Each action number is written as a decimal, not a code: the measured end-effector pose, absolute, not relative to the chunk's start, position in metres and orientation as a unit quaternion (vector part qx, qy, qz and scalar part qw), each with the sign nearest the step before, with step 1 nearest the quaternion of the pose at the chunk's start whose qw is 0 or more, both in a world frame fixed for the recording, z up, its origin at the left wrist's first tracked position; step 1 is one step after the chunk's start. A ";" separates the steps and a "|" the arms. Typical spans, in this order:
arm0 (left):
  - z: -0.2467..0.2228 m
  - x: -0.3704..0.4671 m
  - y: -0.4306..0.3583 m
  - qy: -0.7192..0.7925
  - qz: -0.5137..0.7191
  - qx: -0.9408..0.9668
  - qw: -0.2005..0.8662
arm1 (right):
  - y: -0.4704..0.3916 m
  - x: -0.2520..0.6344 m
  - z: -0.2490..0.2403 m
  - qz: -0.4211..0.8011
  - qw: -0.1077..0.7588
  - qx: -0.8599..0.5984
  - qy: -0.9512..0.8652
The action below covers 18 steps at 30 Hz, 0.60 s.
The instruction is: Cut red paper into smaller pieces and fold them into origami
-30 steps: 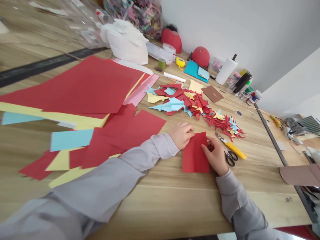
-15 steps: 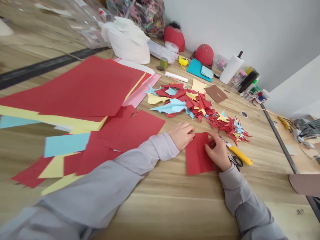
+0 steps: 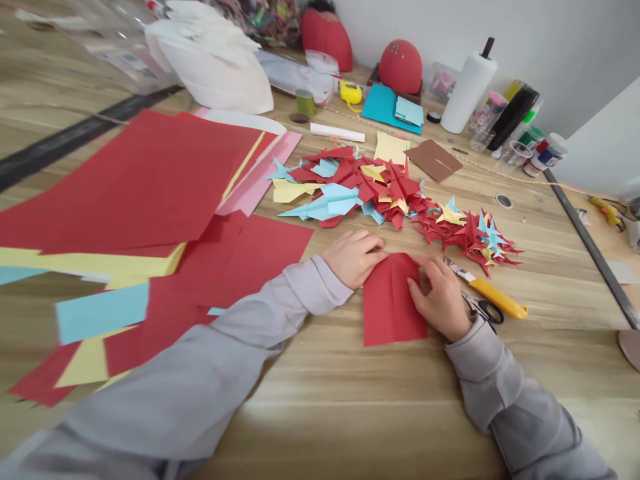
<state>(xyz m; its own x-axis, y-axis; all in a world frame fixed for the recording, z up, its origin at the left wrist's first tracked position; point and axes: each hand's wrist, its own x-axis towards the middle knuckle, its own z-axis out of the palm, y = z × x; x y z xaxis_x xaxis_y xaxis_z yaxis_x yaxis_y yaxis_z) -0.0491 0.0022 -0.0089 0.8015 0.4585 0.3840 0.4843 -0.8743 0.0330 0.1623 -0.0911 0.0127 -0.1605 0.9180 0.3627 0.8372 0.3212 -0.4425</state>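
A small sheet of red paper (image 3: 393, 310) lies on the wooden table before me, with a lengthwise crease down its middle. My left hand (image 3: 354, 259) rests at its upper left corner, fingers closed on the edge. At the upper right edge, my right hand (image 3: 443, 297) has the paper between thumb and fingers. Both top corners are partly hidden by my fingers. Just beyond the right hand lie a yellow utility knife (image 3: 497, 297) and black-handled scissors (image 3: 485, 310), partly covered by that hand.
Folded paper planes (image 3: 333, 202) and smaller folded pieces (image 3: 465, 233) are heaped behind my hands. Large red sheets (image 3: 130, 180) and coloured offcuts (image 3: 103, 312) spread out at left. Toward the wall stand a white roll (image 3: 469, 93), a yellow tape measure (image 3: 351, 93) and several small jars (image 3: 547, 155).
The view has shifted slightly and looks closer. My right hand has moved up a little toward the paper's top right corner; my left hand stays at the top left.
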 end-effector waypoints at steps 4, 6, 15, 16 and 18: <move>-0.009 -0.051 0.003 -0.236 -0.208 -0.948 0.040 | -0.091 0.163 0.012 0.051 0.293 -0.568 -0.768; -0.008 -0.053 0.004 -0.226 -0.214 -0.949 0.045 | -0.091 0.163 0.011 0.038 0.293 -0.562 -0.772; -0.006 -0.057 0.011 -0.187 -0.206 -0.959 0.061 | -0.089 0.165 0.006 0.017 0.283 -0.552 -0.784; -0.006 -0.057 0.011 -0.186 -0.202 -0.959 0.062 | -0.090 0.165 0.006 0.016 0.283 -0.550 -0.785; -0.006 -0.057 0.012 -0.185 -0.197 -0.961 0.064 | -0.090 0.165 0.005 0.015 0.285 -0.547 -0.787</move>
<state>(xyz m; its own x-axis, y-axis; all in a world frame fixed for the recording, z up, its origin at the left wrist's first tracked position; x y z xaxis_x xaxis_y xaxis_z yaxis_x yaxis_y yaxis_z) -0.0571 0.0118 -0.0057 0.8538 0.3295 0.4030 0.3802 -0.9235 -0.0503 0.1647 -0.0896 0.0055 -0.2399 0.8695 0.4317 0.8521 0.4017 -0.3356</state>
